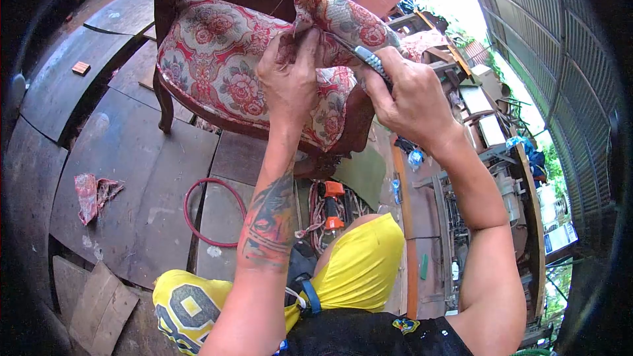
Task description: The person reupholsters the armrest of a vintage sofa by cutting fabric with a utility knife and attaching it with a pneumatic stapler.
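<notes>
A dark wooden chair with red-and-cream floral upholstery [217, 59] stands before me, tilted in view. My left hand [290, 79] is closed on a loose flap of the floral fabric [306, 10] at the padded armrest [356, 20]. In my right hand [415, 95] is a hand tool with a grey-blue ribbed handle [373, 60]. Its thin metal shaft points up and left toward the fabric beside my left fingers. Where the tip meets the chair is hard to see, and the exact kind of tool cannot be made out.
An orange-and-black power tool [333, 204] lies on the floor below the chair. A red hose loop [191, 214] and a crumpled fabric scrap [92, 194] are on the left floor boards [145, 171]. Cluttered shelving [488, 132] lines the right side.
</notes>
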{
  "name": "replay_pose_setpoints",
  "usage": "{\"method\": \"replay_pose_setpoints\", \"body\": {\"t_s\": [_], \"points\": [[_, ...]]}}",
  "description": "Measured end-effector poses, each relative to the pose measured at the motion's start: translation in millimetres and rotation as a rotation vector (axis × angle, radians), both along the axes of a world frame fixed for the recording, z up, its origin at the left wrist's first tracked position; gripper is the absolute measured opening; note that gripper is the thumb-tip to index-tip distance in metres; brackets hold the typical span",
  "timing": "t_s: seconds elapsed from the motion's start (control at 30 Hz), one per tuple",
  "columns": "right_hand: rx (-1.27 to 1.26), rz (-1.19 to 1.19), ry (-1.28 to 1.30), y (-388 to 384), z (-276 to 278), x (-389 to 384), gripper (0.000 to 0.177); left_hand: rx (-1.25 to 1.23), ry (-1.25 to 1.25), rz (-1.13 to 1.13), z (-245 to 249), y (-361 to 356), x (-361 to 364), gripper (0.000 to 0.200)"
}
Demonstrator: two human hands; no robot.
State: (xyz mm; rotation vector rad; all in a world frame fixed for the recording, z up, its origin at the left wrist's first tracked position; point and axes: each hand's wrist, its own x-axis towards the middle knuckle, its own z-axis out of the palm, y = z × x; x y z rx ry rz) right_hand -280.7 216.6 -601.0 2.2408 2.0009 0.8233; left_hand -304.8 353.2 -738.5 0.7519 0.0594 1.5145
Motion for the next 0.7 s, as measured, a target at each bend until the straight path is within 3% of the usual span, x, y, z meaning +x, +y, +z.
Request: {"method": "replay_pose_setpoints", "body": {"t_s": [0.13, 0.2, 0.23, 0.6, 0.7], "points": [[0.001, -0.005, 0.002, 9, 0, 1, 0.019, 0.068, 0.089, 0.107, -11, 3, 5, 0.017], [0.005, -0.011, -0.005, 13, 0, 1, 0.020, 0.244, 0.241, 0.347, -20, 10, 14, 0.018], [0.004, -0.009, -0.003, 15, 0, 1, 0.020, 0.243, 0.242, 0.348, -18, 9, 9, 0.018], [-0.038, -0.009, -0.042, 16, -1, 7, 0.013, -0.004, 0.033, -0.142, -7, 3, -5, 0.023], [-0.042, 0.021, -0.088, 19, -1, 10, 0.018, 0.003, 0.070, -0.131, -8, 3, -5, 0.023]]}}
